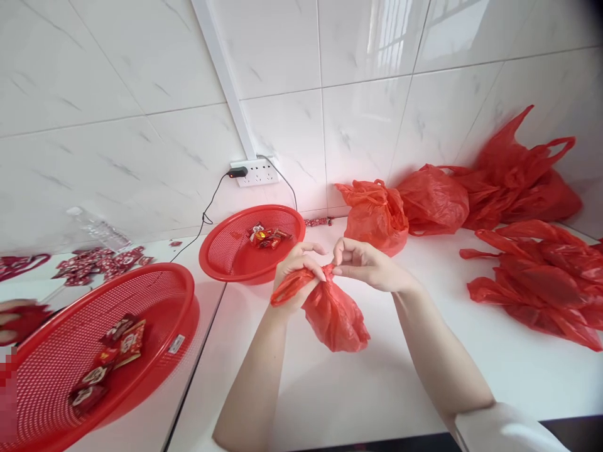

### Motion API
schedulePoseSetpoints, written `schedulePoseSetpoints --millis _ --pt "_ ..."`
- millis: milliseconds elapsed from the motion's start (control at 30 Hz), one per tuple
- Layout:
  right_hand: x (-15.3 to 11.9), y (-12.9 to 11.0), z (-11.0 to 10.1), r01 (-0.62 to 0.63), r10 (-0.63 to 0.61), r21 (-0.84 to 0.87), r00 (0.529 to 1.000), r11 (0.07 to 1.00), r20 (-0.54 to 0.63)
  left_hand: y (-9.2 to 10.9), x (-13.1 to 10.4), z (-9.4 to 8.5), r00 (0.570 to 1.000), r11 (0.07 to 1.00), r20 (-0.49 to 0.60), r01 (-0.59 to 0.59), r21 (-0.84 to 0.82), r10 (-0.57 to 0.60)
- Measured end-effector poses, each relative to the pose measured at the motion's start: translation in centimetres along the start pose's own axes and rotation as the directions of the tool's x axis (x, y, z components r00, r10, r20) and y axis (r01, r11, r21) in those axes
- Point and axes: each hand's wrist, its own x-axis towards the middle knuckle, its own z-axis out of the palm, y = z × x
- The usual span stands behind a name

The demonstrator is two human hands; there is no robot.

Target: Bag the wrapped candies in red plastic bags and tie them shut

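Note:
A small red plastic bag [336,317] hangs bunched at its neck above the white table. My left hand [299,273] is closed around the gathered top, and a loop of the plastic lies over its fingers. At the same neck, my right hand [365,263] pinches with thumb and fingertips on the twisted plastic. The bag bulges below the hands; its contents are hidden by the red film. Just behind my left hand stands a round red mesh basket [219,251] with several small wrapped packets [268,236] in it.
Filled red bags [377,216] line the tiled wall, and a heap of red bags [541,276] lies at right. A larger red basket [183,314] holds packets at left. Beyond are a clear bottle [101,229], scattered packets [94,263], a power strip [257,172] and another person's hand [8,320].

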Motion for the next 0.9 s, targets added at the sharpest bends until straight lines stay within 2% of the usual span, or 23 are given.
schedulePoseSetpoints --millis 67,233,300,367,433,467,533,600,667,733,800,833,900 --pt "-0.1 0.0 -0.2 0.011 -0.009 0.053 0.999 0.999 -0.042 -0.1 -0.1 -0.2 0.998 0.999 0.049 0.044 -0.02 -0.043" --pt "0.5 0.6 -0.1 0.092 -0.046 0.252 0.982 0.963 -0.184 -0.3 -0.3 0.1 0.977 0.99 0.204 0.088 -0.112 -0.064" --pt "0.5 0.6 0.2 0.149 -0.12 0.124 0.969 0.981 -0.214 -0.2 -0.2 0.3 0.977 0.982 0.185 0.13 -0.14 -0.103" --pt "0.3 0.4 0.6 0.196 -0.227 -0.151 0.946 0.969 -0.232 0.0 0.0 0.1 0.967 0.962 0.176 0.212 -0.169 -0.182" --pt "0.0 0.3 1.1 0.178 -0.273 -0.388 0.94 0.904 -0.206 0.2 0.0 -0.4 0.927 0.928 0.273 0.315 -0.198 -0.256" --pt "-0.1 0.2 1.3 0.155 -0.262 -0.434 0.945 0.887 -0.198 0.4 0.0 -0.8 0.891 0.909 0.364 0.363 -0.206 -0.273" --pt "-0.3 0.0 1.8 0.123 -0.199 -0.345 0.961 0.93 -0.193 0.6 0.0 -1.4 0.808 0.879 0.535 0.419 -0.229 -0.246" --pt "-0.3 -0.2 2.3 0.09 -0.105 -0.088 0.976 0.992 -0.189 1.0 0.0 -1.9 0.765 0.855 0.614 0.439 -0.277 -0.193" --pt "-0.3 -0.5 2.7 0.008 0.014 0.17 0.991 0.985 -0.132 1.4 -0.1 -2.1 0.739 0.834 0.651 0.463 -0.301 -0.175" --pt "-0.2 -0.8 3.0 -0.119 0.143 0.325 0.988 0.938 -0.052 1.7 -0.2 -2.0 0.681 0.806 0.713 0.51 -0.299 -0.166" --pt "-0.2 -1.0 3.0 -0.21 0.231 0.39 0.973 0.897 -0.007 1.7 -0.3 -1.9 0.616 0.769 0.775 0.562 -0.306 -0.142" --pt "-0.2 -1.1 2.8 -0.222 0.247 0.391 0.969 0.893 -0.013 1.7 -0.3 -1.9 0.607 0.751 0.785 0.576 -0.323 -0.128" --pt "-0.3 -1.1 2.3 -0.202 0.224 0.321 0.974 0.925 -0.033 1.5 -0.5 -1.9 0.623 0.734 0.774 0.576 -0.359 -0.11"
